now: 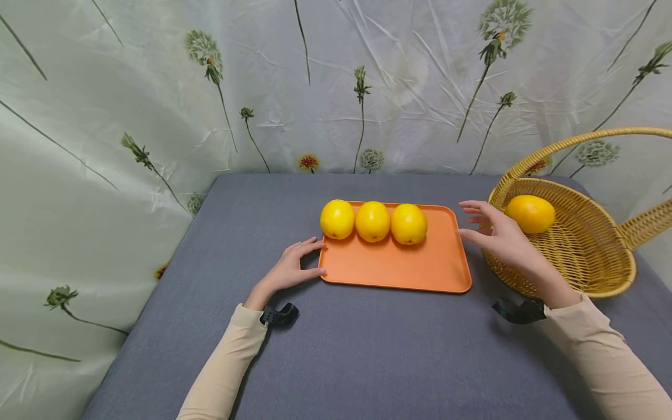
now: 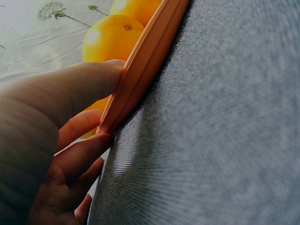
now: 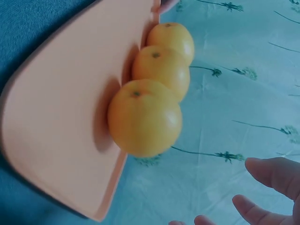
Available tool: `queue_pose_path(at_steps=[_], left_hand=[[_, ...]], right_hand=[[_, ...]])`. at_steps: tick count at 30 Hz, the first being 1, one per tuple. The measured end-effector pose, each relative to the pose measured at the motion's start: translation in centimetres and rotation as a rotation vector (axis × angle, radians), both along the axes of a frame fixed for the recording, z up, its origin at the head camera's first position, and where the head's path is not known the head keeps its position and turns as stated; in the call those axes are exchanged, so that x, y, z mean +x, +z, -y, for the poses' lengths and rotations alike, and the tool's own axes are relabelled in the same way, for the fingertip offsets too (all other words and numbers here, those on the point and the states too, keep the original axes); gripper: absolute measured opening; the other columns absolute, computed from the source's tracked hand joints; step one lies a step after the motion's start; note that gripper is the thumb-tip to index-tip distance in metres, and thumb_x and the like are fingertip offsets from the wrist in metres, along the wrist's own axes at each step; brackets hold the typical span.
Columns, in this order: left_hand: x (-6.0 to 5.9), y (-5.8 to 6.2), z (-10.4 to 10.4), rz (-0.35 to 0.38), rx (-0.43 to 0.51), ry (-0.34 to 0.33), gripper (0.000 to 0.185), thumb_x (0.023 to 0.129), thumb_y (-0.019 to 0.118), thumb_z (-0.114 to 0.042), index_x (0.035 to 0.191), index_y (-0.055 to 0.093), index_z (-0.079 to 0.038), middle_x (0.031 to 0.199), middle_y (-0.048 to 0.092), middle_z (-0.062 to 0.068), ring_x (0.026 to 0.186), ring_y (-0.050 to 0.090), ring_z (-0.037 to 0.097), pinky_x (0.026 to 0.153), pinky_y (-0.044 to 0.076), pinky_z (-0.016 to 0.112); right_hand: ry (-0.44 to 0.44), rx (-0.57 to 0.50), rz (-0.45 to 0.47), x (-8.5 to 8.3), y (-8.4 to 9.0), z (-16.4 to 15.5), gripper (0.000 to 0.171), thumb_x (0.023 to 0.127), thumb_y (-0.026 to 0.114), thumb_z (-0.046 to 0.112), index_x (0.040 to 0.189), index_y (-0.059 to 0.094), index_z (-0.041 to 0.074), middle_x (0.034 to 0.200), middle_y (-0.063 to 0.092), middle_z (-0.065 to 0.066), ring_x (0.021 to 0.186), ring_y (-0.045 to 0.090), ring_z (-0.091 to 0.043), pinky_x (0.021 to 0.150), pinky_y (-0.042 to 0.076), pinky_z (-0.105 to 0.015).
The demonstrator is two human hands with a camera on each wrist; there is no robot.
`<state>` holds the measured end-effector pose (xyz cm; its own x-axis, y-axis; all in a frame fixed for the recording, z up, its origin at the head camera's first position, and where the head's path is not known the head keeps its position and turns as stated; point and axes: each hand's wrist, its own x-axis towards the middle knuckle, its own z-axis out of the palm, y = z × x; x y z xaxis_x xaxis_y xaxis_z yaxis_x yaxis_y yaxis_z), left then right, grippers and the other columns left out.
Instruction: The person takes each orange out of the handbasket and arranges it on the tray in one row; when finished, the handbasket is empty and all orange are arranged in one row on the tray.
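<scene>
Head view: the left hand (image 1: pixel 287 269) steadies the flat orange plastic tray (image 1: pixel 420 269) by its edge, three round yellow oranges (image 1: pixel 372 221) just beyond; the right hand (image 1: pixel 496 233), fingers spread (holding nothing), hovers beside the woven wicker basket (image 1: pixel 604 274), probably mid-transfer; next it must grasp the fourth orange (image 1: pixel 530 213).

4 oranges, 1 tray, 1 basket, 2 hands.
3 oranges (image 1: pixel 373 221) sit in a row on 1 orange tray (image 1: pixel 420 268); 1 more orange (image 1: pixel 530 213) lies in 1 wicker basket (image 1: pixel 593 274); 1 left hand (image 1: pixel 290 269), 1 right hand (image 1: pixel 499 236).
</scene>
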<state>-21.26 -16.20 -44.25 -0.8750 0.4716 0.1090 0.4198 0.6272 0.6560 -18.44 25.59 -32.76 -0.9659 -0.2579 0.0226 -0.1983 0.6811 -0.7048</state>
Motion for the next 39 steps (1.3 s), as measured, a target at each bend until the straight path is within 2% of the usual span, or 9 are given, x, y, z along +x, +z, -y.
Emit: queue_pose_path(at_steps=[2,5,8,14,16,25,32,37,39], left_hand=[[0.0,0.0,0.0,0.001,-0.002,0.000,0.059,0.079,0.074,-0.029,0.133,0.054,-0.013,0.145,0.043,0.018,0.139,0.035,0.036,0.113,0.021,0.059],[0.0,-0.1,0.1,0.002,-0.004,0.000,0.060,0.079,0.074,-0.030,0.133,0.054,-0.014,0.145,0.043,0.018,0.139,0.035,0.036,0.113,0.021,0.059],[0.1,-0.1,0.2,0.000,-0.005,0.001,0.060,0.079,0.074,-0.029,0.133,0.053,-0.014,0.145,0.044,0.017,0.139,0.035,0.035,0.113,0.021,0.059],[0.1,-0.1,0.3,0.013,-0.009,0.005,0.060,0.079,0.073,-0.031,0.134,0.053,-0.015,0.145,0.045,0.015,0.140,0.034,0.034,0.113,0.020,0.059],[0.1,-0.1,0.3,0.015,-0.006,0.007,0.060,0.080,0.073,-0.031,0.134,0.053,-0.015,0.145,0.045,0.014,0.140,0.034,0.034,0.113,0.020,0.059],[0.2,0.1,0.3,0.002,-0.004,0.002,0.059,0.080,0.073,-0.029,0.133,0.053,-0.014,0.145,0.045,0.016,0.139,0.035,0.035,0.112,0.021,0.060],[0.2,0.1,0.2,-0.004,-0.008,0.004,0.059,0.080,0.073,-0.029,0.133,0.053,-0.014,0.144,0.045,0.016,0.139,0.035,0.036,0.112,0.022,0.060],[0.2,0.1,0.0,0.006,-0.001,0.002,0.059,0.080,0.073,-0.030,0.133,0.053,-0.014,0.145,0.045,0.016,0.139,0.035,0.035,0.112,0.022,0.059],[0.1,0.0,0.0,0.006,0.003,0.001,0.059,0.080,0.073,-0.029,0.133,0.054,-0.014,0.145,0.045,0.017,0.139,0.035,0.035,0.112,0.022,0.059]], right_hand=[[-0.008,-0.001,-0.022,0.2,0.3,-0.5,0.055,0.093,0.057,0.022,0.141,0.034,0.006,0.141,0.040,-0.024,0.123,0.047,-0.035,0.098,0.043,-0.052],[-0.021,-0.008,-0.054,0.6,0.6,-1.1,0.052,0.094,0.057,0.020,0.139,0.037,0.005,0.138,0.043,-0.022,0.113,0.050,-0.006,0.090,0.048,-0.021],[-0.031,-0.023,-0.067,0.9,0.9,-1.7,0.051,0.094,0.056,0.020,0.139,0.037,0.004,0.136,0.044,-0.019,0.104,0.042,0.011,0.076,0.036,0.001],[-0.074,-0.017,-0.098,1.2,1.4,-3.0,0.051,0.093,0.058,0.022,0.137,0.040,0.005,0.119,0.045,0.022,0.100,0.042,0.017,0.072,0.038,0.000],[-0.087,-0.022,-0.115,1.3,1.5,-3.5,0.050,0.092,0.059,0.022,0.136,0.041,0.006,0.114,0.041,0.029,0.096,0.040,0.022,0.071,0.038,0.000],[-0.162,-0.035,-0.095,1.2,2.1,-5.7,0.049,0.092,0.058,0.024,0.136,0.041,0.011,0.110,0.040,0.034,0.095,0.041,0.022,0.069,0.039,0.000],[-0.187,-0.091,-0.040,0.4,2.1,-8.2,0.041,0.095,0.053,0.024,0.133,0.038,0.027,0.108,0.040,0.032,0.090,0.047,0.023,0.069,0.042,-0.001],[-0.229,-0.119,0.030,-0.4,1.7,-9.6,0.055,0.096,0.050,0.030,0.145,0.028,0.016,0.106,0.038,0.030,0.086,0.048,0.022,0.068,0.047,-0.004],[-0.245,-0.130,0.050,-0.7,1.5,-10.2,0.054,0.097,0.049,0.031,0.145,0.028,0.018,0.105,0.038,0.029,0.085,0.049,0.021,0.068,0.048,-0.005]])
